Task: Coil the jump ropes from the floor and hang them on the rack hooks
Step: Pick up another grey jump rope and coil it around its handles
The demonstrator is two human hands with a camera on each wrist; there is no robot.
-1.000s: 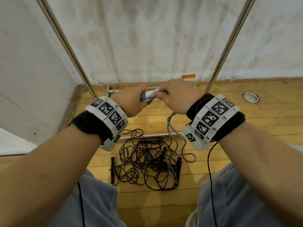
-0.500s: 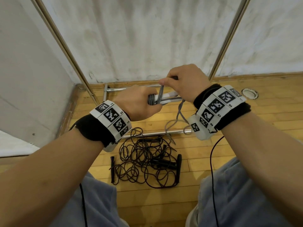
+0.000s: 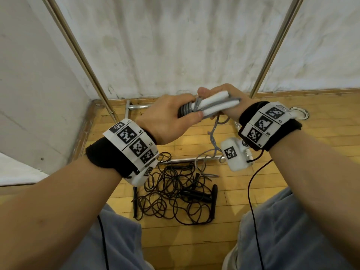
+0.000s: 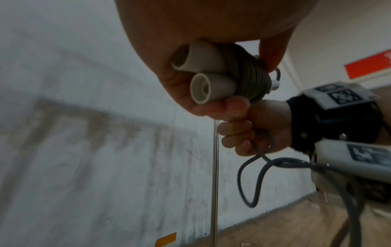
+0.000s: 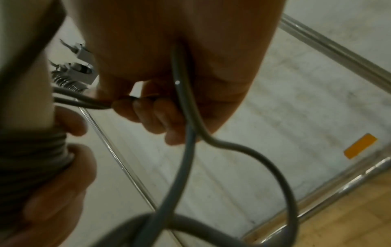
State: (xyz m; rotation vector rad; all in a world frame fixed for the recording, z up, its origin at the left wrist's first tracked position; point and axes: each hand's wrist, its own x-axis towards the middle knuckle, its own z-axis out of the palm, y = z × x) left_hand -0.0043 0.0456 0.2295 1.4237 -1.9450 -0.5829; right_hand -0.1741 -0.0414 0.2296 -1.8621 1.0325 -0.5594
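Nearest to me, on the wooden floor (image 3: 253,221) between my knees, the black jump ropes (image 3: 175,193) lay in one tangled heap, not yet touched. Above them the loose tail of the grey rope (image 3: 213,137) hung down from my hands. My left hand (image 3: 167,117) was closed around the two white handles (image 3: 212,107), with its thumb on the tight grey turns at their left end. My right hand (image 3: 229,102) was closed on the handles' other end, and its fingers (image 5: 148,112) pinched the rope. I judged each new turn should lie tight beside the last one, with the tail kept under tension. Behind stood the rack poles (image 3: 272,49); no hooks were visible.
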